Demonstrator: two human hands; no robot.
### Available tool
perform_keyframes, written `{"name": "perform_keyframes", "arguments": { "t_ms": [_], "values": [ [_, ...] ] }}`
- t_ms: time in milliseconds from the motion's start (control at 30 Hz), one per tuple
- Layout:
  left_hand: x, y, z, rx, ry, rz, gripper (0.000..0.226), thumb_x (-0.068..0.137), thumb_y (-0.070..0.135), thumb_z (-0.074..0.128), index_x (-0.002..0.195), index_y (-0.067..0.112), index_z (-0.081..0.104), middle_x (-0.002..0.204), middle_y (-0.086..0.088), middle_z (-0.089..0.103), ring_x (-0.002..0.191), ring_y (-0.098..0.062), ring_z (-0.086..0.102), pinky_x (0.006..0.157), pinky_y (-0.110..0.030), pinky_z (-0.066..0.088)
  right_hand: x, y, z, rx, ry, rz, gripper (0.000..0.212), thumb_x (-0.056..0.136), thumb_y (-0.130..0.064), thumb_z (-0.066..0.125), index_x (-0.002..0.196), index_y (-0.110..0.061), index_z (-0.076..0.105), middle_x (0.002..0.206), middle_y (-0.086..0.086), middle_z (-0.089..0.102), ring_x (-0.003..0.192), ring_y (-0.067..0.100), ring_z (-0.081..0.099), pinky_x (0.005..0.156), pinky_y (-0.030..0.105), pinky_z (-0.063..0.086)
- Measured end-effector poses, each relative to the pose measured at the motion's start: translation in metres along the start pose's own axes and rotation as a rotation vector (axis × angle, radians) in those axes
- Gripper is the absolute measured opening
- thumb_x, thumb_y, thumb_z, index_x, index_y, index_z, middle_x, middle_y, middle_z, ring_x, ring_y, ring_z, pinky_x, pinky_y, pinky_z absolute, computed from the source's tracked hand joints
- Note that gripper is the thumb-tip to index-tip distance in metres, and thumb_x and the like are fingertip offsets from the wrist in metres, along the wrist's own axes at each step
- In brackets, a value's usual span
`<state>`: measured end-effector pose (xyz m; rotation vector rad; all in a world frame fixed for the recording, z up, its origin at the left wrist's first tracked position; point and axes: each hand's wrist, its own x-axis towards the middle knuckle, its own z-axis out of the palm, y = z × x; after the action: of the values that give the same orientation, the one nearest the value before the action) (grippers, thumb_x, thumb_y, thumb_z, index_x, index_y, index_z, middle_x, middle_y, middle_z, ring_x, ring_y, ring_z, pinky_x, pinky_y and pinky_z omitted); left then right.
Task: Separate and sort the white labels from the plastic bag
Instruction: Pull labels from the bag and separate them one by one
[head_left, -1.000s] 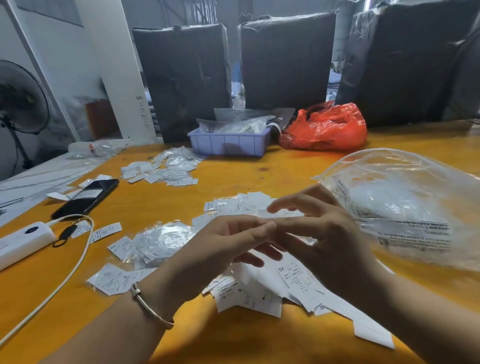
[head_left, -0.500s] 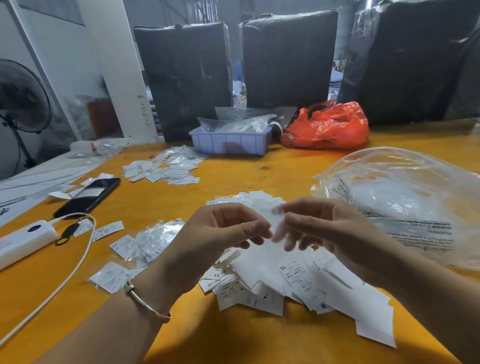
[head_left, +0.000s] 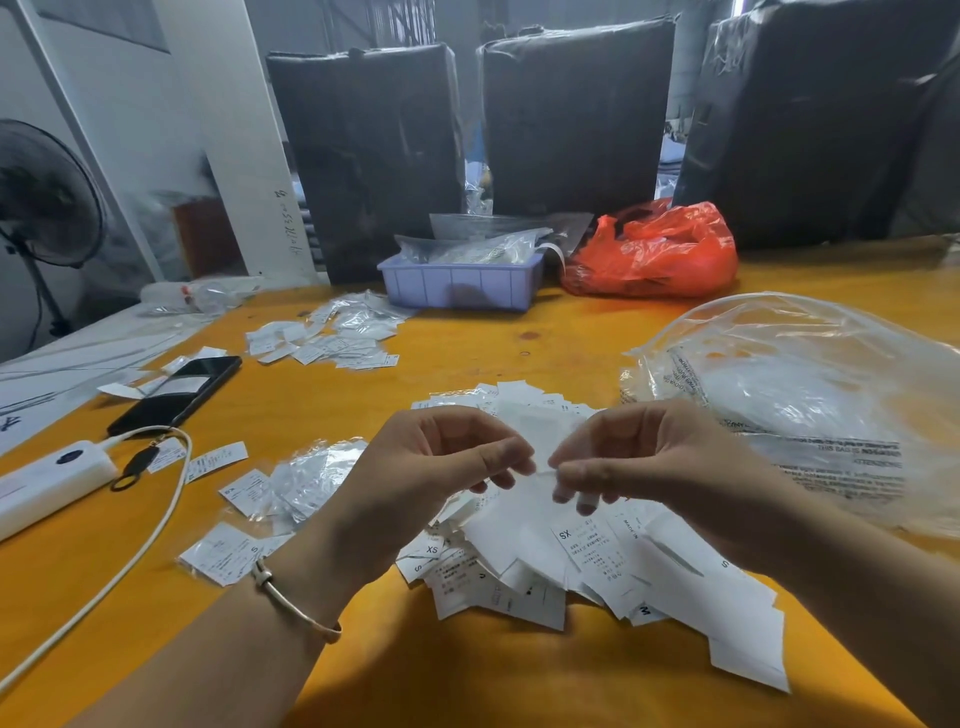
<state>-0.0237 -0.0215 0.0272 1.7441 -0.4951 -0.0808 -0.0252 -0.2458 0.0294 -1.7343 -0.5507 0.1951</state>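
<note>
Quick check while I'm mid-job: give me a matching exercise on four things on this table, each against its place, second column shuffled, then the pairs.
Things
1. black phone
2. red plastic bag
3. lavender plastic tray
4. large clear plastic bag

Places
A. near right, beside the right hand
B. far side, right of the tray
C. left, by the white power bank
D. far middle, before the black-wrapped bundles

Pairs: 1-C, 2-B, 3-D, 4-A
</note>
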Motion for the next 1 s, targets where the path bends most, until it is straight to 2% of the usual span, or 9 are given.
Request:
{"name": "perform_keyframes", "arguments": {
  "t_ms": [100,167,267,467,600,667,767,900,1000],
  "values": [
    [-0.0002,-0.0003,-0.0005,-0.003,-0.001,0.009,0.021,0.077,0.035,0.077,0.086,0.016,0.077,0.087,-0.005,0.076,0.077,-0.012,0.067,0.069,-0.017,0.052,-0.0007,0.0015,0.0029,-0.016,0.024,-0.01,0.025,0.066,-0.021,0.084,0.083,-0.005,0.073,0.077,0.012,0.072,0.07,0.022,0.067,0.068,0.026,0.056],
    [0.0,-0.0009,-0.0006,-0.009,0.002,0.003,0.014,0.076,0.029,0.077,0.084,0.018,0.078,0.086,-0.006,0.076,0.076,-0.012,0.067,0.069,-0.018,0.052,-0.001,0.001,0.0059,-0.041,0.055,-0.036,0.022,0.072,-0.023,0.077,0.082,-0.004,0.072,0.076,0.01,0.073,0.068,0.02,0.067,0.065,0.021,0.053],
    [0.0001,-0.001,-0.0004,-0.023,-0.024,-0.02,0.007,0.076,0.026,0.077,0.081,0.02,0.077,0.084,-0.007,0.075,0.075,-0.012,0.067,0.067,-0.018,0.052,0.0001,-0.0007,0.0055,-0.01,0.127,-0.066,0.028,0.079,-0.029,0.064,0.084,-0.002,0.07,0.074,0.009,0.073,0.064,0.015,0.065,0.059,0.019,0.047],
    [0.0008,-0.0011,-0.0013,-0.026,-0.065,-0.041,0.005,0.081,0.023,0.073,0.081,0.018,0.073,0.085,-0.007,0.075,0.076,-0.012,0.067,0.067,-0.019,0.051,0.0022,0.0024,0.0006,0.066,0.183,-0.029,0.022,0.095,-0.016,0.051,0.088,-0.001,0.065,0.081,0.007,0.073,0.071,0.015,0.064,0.061,0.02,0.048],
    [0.0007,-0.0013,-0.0016,-0.027,-0.052,-0.027,0.004,0.081,0.023,0.073,0.08,0.019,0.073,0.085,-0.007,0.074,0.076,-0.013,0.067,0.066,-0.019,0.051,0.0008,0.0,0.0013,0.106,0.127,-0.041,0.024,0.083,-0.022,0.064,0.097,-0.002,0.063,0.092,0.01,0.074,0.079,0.019,0.067,0.063,0.02,0.049],
    [0.0005,-0.0009,-0.0017,-0.02,-0.039,-0.016,0.005,0.08,0.024,0.073,0.081,0.019,0.074,0.083,-0.007,0.074,0.075,-0.012,0.066,0.065,-0.019,0.051,-0.0001,-0.0008,0.0035,0.092,0.088,-0.041,0.032,0.075,-0.022,0.071,0.1,-0.004,0.063,0.088,0.012,0.074,0.074,0.02,0.068,0.061,0.02,0.049],
    [-0.0002,0.0003,-0.0012,-0.004,-0.038,-0.019,0.005,0.079,0.024,0.074,0.079,0.019,0.074,0.081,-0.006,0.074,0.074,-0.012,0.066,0.065,-0.018,0.051,-0.0011,-0.0007,0.0055,0.07,0.115,-0.086,0.024,0.076,-0.019,0.069,0.089,0.001,0.068,0.074,0.013,0.073,0.063,0.02,0.065,0.057,0.021,0.047],
    [-0.0007,0.0023,-0.0005,0.019,-0.086,-0.03,0.006,0.079,0.02,0.073,0.073,0.022,0.074,0.078,-0.006,0.074,0.072,-0.012,0.065,0.064,-0.018,0.05,-0.0017,-0.0008,0.0055,0.064,0.208,-0.156,0.019,0.079,-0.018,0.065,0.082,0.001,0.07,0.067,0.013,0.071,0.057,0.019,0.063,0.055,0.023,0.045],
    [-0.0019,0.0024,-0.0003,0.096,-0.136,-0.03,0.007,0.078,0.019,0.071,0.073,0.023,0.074,0.077,-0.002,0.074,0.071,-0.01,0.065,0.062,-0.017,0.048,-0.0015,-0.0009,0.0076,0.003,0.179,-0.184,0.019,0.079,-0.017,0.066,0.079,0.002,0.069,0.064,0.012,0.07,0.055,0.019,0.063,0.054,0.02,0.047]
  ]
}}
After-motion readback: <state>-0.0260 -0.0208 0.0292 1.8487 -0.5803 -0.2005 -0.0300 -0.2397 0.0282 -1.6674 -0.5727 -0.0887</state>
